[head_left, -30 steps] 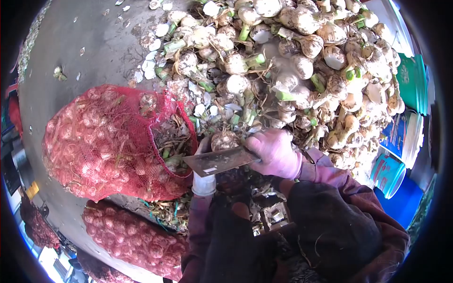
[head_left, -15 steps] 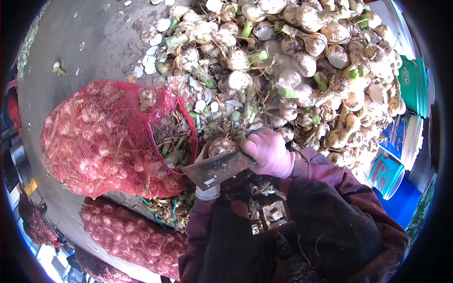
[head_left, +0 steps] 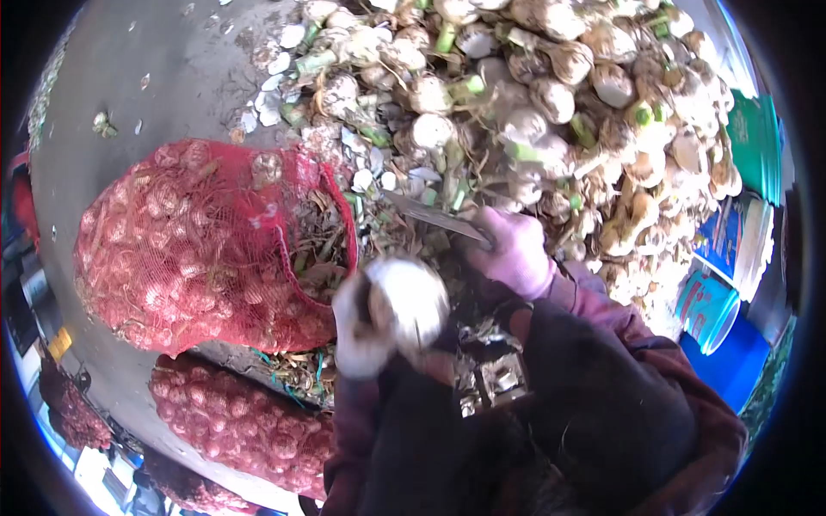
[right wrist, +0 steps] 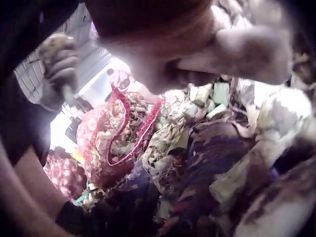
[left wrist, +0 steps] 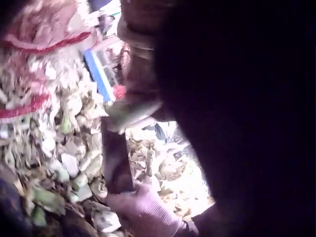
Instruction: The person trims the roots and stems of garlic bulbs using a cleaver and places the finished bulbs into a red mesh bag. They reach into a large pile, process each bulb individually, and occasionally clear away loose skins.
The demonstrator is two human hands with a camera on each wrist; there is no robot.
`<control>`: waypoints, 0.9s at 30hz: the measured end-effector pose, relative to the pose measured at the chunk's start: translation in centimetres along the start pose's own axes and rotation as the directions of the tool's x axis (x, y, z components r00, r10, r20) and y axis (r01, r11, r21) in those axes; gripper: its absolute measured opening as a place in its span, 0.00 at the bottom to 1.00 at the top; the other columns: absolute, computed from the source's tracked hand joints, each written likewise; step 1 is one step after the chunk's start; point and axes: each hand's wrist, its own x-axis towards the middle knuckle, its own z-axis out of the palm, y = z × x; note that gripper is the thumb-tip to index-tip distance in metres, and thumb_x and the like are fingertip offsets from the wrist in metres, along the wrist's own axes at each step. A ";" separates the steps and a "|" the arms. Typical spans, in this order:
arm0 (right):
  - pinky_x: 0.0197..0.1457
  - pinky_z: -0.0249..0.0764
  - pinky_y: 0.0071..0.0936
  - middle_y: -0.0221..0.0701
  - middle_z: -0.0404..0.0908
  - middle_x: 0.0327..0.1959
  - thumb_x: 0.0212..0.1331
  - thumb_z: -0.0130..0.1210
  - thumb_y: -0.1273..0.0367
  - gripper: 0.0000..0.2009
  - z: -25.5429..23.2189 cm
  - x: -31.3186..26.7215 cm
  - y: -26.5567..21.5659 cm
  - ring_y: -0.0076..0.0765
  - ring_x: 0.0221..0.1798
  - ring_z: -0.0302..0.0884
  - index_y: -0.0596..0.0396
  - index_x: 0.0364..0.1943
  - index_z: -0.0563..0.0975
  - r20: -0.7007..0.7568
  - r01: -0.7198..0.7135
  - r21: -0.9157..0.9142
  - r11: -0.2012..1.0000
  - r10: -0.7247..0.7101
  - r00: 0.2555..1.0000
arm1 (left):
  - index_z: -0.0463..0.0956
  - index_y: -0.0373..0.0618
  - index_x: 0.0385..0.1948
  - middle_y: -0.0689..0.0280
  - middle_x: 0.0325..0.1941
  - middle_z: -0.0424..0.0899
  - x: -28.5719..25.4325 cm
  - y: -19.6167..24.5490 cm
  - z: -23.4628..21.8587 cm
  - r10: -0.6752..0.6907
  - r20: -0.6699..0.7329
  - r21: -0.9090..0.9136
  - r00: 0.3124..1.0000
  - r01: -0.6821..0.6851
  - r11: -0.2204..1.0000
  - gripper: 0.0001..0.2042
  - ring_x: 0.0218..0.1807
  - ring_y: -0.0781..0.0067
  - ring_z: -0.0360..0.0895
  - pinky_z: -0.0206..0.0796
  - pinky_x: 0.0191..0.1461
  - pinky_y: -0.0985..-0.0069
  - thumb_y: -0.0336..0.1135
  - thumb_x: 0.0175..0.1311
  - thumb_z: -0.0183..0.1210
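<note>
My left hand (head_left: 354, 335), in a white glove, grips a large garlic bulb (head_left: 411, 301), blurred in the head view. Its pale face is turned up, beside the open mouth of a red mesh sack (head_left: 181, 258). In the right wrist view the left hand (right wrist: 61, 71) shows its fingers curled round the bulb (right wrist: 55, 44). A knife with a broad flat blade (head_left: 434, 217) is held in my pink-gloved right hand (head_left: 514, 254), apart from the bulb. The blade points left, over scattered trimmings. The handle is mostly hidden in the fist.
A large heap of garlic (head_left: 551, 99) with cut green stems spreads ahead and to the right. A second full mesh sack (head_left: 245, 430) lies at lower left. Green (head_left: 753, 146) and turquoise (head_left: 707, 314) buckets stand at right. Peelings (head_left: 268, 107) litter the concrete floor.
The left hand has brought the bulb down toward me, away from the blade, and turned its pale face up. The right hand has moved slightly up and right, the knife now nearly edge-on.
</note>
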 end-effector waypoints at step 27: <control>0.25 0.70 0.41 0.38 0.73 0.16 0.40 0.56 0.66 0.13 0.2 1.5 -0.9 0.50 0.22 0.75 0.53 0.32 0.73 0.265 0.060 -0.041 0.997 -0.047 0.963 | 0.69 0.27 0.45 0.54 0.37 0.79 3.5 -0.9 -0.9 -0.143 0.206 -0.181 0.968 0.181 0.967 0.25 0.33 0.64 0.79 0.74 0.34 0.73 0.25 0.39 0.58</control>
